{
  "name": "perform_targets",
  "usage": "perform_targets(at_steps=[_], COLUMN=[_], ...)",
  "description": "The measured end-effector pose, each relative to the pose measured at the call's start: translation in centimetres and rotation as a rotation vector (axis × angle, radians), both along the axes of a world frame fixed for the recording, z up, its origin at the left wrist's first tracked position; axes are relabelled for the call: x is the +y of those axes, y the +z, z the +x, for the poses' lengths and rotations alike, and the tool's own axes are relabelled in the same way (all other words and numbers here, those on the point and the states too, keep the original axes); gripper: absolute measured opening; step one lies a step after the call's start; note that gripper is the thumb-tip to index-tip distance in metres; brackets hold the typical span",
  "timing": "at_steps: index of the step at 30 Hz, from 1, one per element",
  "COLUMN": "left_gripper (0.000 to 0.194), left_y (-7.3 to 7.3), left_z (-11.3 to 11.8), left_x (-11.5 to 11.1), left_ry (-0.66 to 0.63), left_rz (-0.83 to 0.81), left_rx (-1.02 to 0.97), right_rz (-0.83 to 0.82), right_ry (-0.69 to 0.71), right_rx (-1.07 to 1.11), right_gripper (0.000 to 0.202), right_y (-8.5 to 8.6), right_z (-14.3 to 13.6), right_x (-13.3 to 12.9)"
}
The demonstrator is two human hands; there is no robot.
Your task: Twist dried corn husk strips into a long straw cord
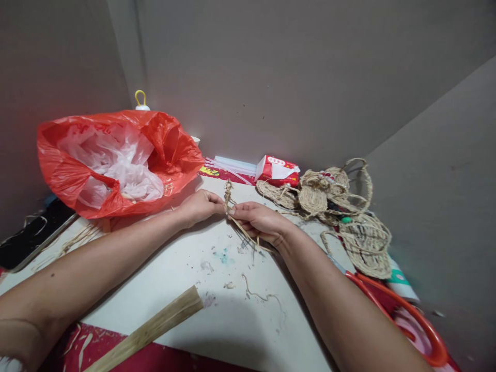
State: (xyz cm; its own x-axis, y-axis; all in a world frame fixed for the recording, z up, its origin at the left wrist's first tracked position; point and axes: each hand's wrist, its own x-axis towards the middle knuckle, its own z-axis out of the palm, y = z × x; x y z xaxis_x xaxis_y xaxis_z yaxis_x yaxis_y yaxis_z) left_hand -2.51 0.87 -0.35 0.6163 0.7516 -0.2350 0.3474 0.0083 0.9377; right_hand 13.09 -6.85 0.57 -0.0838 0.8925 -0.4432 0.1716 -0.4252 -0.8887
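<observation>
Above the middle of the white board (174, 268), my two hands meet at a thin braid of dry straw-coloured fibre (228, 192). My left hand (202, 207) pinches it from the left with closed fingers. From the other side, my right hand (258, 219) grips the same braid with thumb and forefinger, its other fingers curled. The braid's knotted end sticks up beyond the fingertips, while loose strands (248, 235) trail down under my right hand. A wide flat strip of dried leaf (155, 325) lies nearer to me on the board.
A red plastic bag (77, 186) with white plastic inside stands at the left, beside a dark phone-like slab (33, 237). At the right are coiled woven pieces (313, 199), a red tissue pack (277, 170) and red-handled scissors (403, 305). Grey walls rise behind.
</observation>
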Motion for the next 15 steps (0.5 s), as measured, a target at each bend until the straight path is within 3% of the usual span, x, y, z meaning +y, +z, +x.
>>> perform_targets(at_steps=[4, 15], left_gripper=[0.022, 0.020], left_y=[0.25, 0.03], left_z=[0.17, 0.25], left_x=[-0.13, 0.12], left_ry=[0.010, -0.021], left_rz=[0.017, 0.036], left_rx=[0.037, 0.107], right_rz=[0.109, 0.303], right_ry=[-0.003, 0.046], right_rx=[-0.158, -0.524], right_gripper=[0.028, 0.020], right_y=[0.00, 0.87], right_z=[0.25, -0.12], right_x=[-0.11, -0.25])
